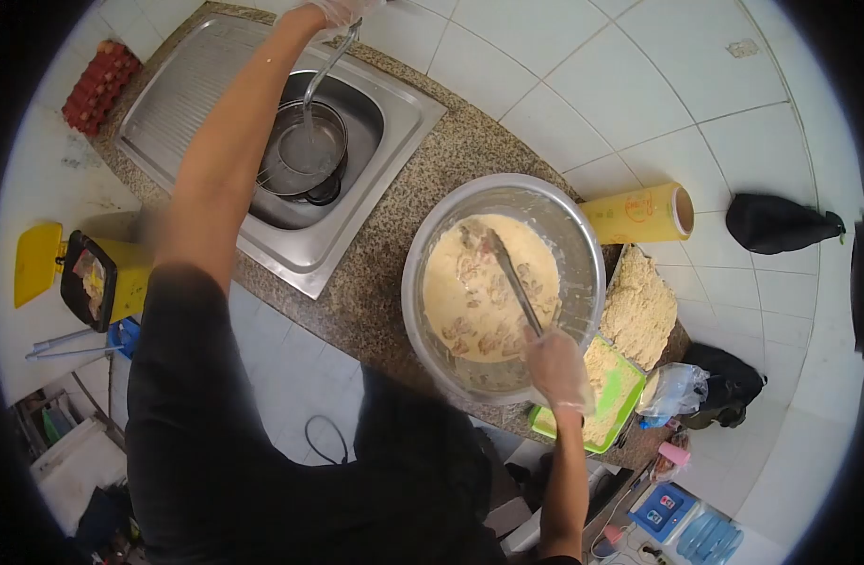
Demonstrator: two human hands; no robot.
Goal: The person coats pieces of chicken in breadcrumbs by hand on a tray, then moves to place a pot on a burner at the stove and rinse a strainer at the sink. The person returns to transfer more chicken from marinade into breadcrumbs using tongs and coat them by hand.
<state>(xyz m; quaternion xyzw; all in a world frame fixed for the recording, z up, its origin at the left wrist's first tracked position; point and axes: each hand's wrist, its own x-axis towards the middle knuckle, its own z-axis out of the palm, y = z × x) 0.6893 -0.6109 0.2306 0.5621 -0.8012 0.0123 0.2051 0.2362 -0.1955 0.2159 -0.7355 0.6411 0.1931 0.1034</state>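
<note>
My right hand (558,370), in a clear plastic glove, is closed round the handle of metal tongs (517,287). The far end of the tongs dips into pale yellow batter (451,268) with several pieces in it, inside a large steel bowl (414,311). At the top edge my left hand (336,9), also gloved, is at the base of the faucet (321,75); its fingers are partly cut off by the frame. Below the spout, a dark pot (326,188) and a wire strainer (300,151) sit in the sink.
Right of the bowl stand a green tray (630,400) of crumbs, a heap of crumbs (639,306) and a yellow film roll (635,215). Red egg trays (102,85) lie past the sink's drainboard (192,85). A yellow bin (130,282) stands at the left.
</note>
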